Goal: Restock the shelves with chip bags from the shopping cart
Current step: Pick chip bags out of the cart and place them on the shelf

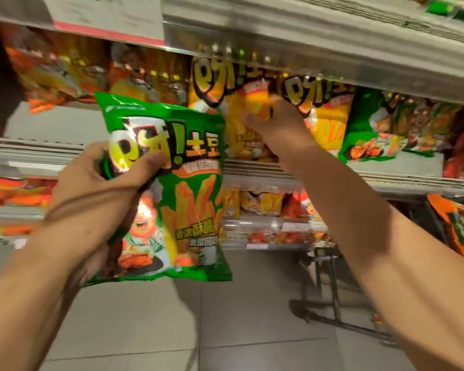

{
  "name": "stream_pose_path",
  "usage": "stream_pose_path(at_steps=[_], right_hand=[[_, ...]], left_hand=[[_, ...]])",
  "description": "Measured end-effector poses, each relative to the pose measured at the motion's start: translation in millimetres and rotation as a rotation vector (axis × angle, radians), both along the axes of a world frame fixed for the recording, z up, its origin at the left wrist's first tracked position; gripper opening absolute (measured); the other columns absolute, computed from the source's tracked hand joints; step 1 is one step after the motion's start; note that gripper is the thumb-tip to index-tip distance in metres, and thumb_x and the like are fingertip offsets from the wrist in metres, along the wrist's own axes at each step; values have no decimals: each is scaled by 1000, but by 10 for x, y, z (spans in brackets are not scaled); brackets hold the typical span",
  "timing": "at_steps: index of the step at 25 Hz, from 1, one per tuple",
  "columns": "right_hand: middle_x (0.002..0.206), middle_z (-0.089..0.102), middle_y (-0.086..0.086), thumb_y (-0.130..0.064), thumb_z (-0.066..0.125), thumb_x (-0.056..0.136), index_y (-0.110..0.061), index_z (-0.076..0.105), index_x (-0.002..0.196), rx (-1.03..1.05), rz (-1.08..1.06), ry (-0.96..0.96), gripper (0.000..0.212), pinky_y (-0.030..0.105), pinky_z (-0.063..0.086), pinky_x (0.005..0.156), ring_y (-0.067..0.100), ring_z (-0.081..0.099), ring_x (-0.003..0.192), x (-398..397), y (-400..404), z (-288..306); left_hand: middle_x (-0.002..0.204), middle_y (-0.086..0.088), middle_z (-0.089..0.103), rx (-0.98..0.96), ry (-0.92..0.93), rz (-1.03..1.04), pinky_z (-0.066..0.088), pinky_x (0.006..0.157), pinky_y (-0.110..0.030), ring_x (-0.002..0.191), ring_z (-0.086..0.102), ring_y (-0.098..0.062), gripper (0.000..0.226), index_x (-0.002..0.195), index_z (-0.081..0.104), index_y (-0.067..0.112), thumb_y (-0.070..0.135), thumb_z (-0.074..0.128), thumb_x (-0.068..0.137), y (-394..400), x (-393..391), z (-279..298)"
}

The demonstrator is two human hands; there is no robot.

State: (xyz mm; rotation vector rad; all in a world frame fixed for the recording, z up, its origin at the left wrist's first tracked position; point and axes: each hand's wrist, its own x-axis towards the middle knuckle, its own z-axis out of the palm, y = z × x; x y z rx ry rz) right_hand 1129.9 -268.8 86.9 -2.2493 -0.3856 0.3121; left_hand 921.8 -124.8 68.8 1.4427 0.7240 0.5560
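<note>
Your left hand is nearest, its fingers clenched round one green chip bag, kept ready off the shelf. Further out, your right hand grasps a yellow chip bag on the middle shelf, probably seating it. Two yellow bags face front; another green bag stands beside them.

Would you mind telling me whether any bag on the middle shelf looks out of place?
Yes. One green bag leans tilted at the right end of the yellow bags rather than standing upright. The right hand grips a yellow one there.
</note>
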Motion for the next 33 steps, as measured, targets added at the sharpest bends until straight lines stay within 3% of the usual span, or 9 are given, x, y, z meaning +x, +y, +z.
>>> stream_pose_path(at_steps=[3, 7, 11, 17, 21, 24, 26, 28, 33], right_hand=[[112, 58, 0, -46, 62, 96, -13, 46, 141, -64, 4, -50, 58, 27, 41, 76, 18, 55, 96, -28, 23, 39], [108, 62, -2, -38, 60, 99, -16, 47, 137, -85, 18, -127, 46, 29, 38, 78, 14, 57, 88, -152, -3, 46], [118, 62, 4, -37, 61, 99, -13, 43, 141, -159, -2, -82, 52, 34, 46, 84, 26, 61, 109, -224, -7, 109], [144, 46, 18, -26, 66, 90, -20, 45, 149, -354, 160, -904, 62, 47, 38, 110, 39, 39, 137, -490, -12, 94], [165, 19, 8, -33, 62, 97, -33, 23, 159, -718, 339, -720, 73, 52, 18, 122, 33, 11, 155, -268, -5, 17], [163, 27, 10, -23, 67, 89, -24, 33, 156, -569, 338, -732, 75, 51, 23, 121, 34, 18, 153, -294, -170, 12], [155, 39, 16, -14, 64, 85, -13, 45, 150, -363, 292, -768, 68, 51, 31, 116, 36, 31, 147, -367, -377, 25], [149, 45, 21, -11, 66, 85, -4, 50, 144, -249, 235, -738, 61, 53, 34, 113, 40, 37, 143, -412, -744, 6], [141, 52, 23, -13, 69, 87, 2, 55, 137, -323, 198, -595, 54, 52, 36, 112, 43, 46, 134, -274, -1999, 9]], left_hand=[[39, 9, 54, -25, -12, 49, 24, 31, -6, 23, 35, -1, 21, 87, 63, 14, 30, 77, 86, -66, -60, 1], [39, 13, 52, -82, 22, 74, 27, 28, -11, 25, 38, 0, 19, 86, 65, 19, 32, 78, 84, -41, -130, 34], [39, 9, 53, -102, 8, 85, 28, 30, -11, 25, 37, -1, 18, 85, 64, 20, 32, 78, 85, -51, -130, 13], [54, -1, 65, -94, -1, 9, 36, 36, -14, 32, 43, -7, 31, 99, 64, 10, 35, 77, 85, -4, -24, 41], [48, 1, 61, -99, -34, -52, 29, 37, -11, 29, 36, -6, 19, 80, 63, 15, 28, 73, 91, -85, 75, 100], [47, 0, 61, -79, -56, -120, 26, 35, -9, 27, 34, -6, 26, 69, 66, 20, 24, 70, 94, -206, 165, 163], [51, -3, 63, -106, -45, -117, 26, 35, -10, 30, 36, -8, 16, 88, 68, 12, 28, 72, 92, -326, 252, 190], [55, -6, 65, -136, -22, -131, 28, 35, -13, 33, 40, -12, 30, 106, 63, 8, 30, 75, 89, -537, 397, 209], [73, -9, 71, -198, -16, -242, 46, 42, -23, 50, 62, -17, 48, 117, 62, 7, 31, 78, 79, -1425, 1020, 351]])
